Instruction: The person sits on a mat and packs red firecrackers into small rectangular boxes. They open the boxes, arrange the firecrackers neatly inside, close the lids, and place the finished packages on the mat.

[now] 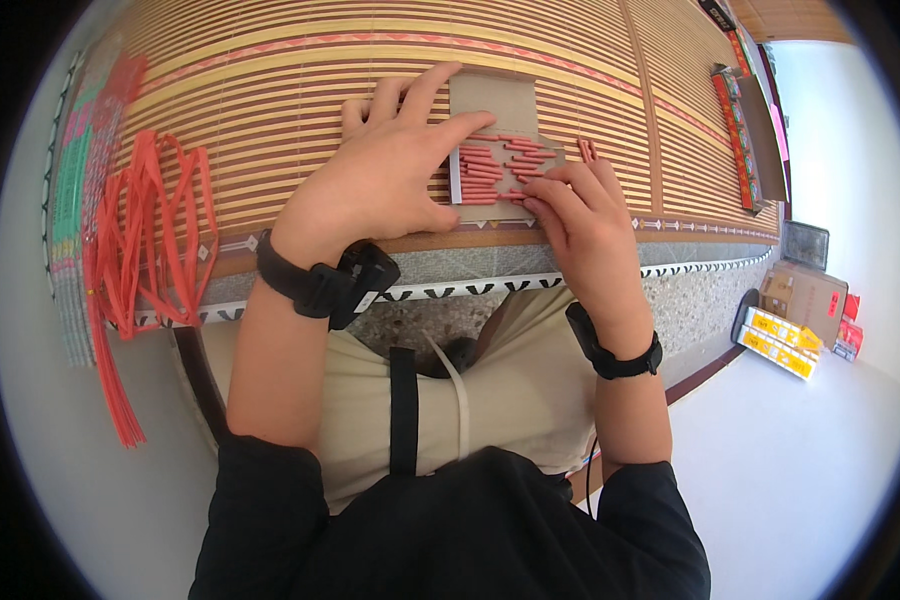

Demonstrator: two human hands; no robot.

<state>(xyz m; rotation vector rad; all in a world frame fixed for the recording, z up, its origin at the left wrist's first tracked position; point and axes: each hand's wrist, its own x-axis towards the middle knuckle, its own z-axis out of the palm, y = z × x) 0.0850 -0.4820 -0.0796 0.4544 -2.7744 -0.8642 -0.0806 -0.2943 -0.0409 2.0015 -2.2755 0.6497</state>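
An unfolded grey cardboard box [493, 101] lies on the striped slatted mat [292, 127] before me. On its inner face are small red paper tubes [480, 176], in a left group and a looser right group. My left hand [390, 161] spreads over the box's left side, its thumb and index finger apart, around the left group; what its palm covers is hidden. My right hand [581, 210] is at the box's lower right, its thumb and index fingertips together at the end of a red tube [515, 196]. A few more red tubes [587, 149] lie on the mat just beyond it.
Looped red plastic ribbon [150, 225] and long wrapped packets [82, 187] lie at the left. An opened display box of small packs [736, 142] stands at the right. Beyond it are a cardboard carton [814, 300] and yellow-and-white boxes [780, 341]. The patterned table edge [495, 287] runs in front of me.
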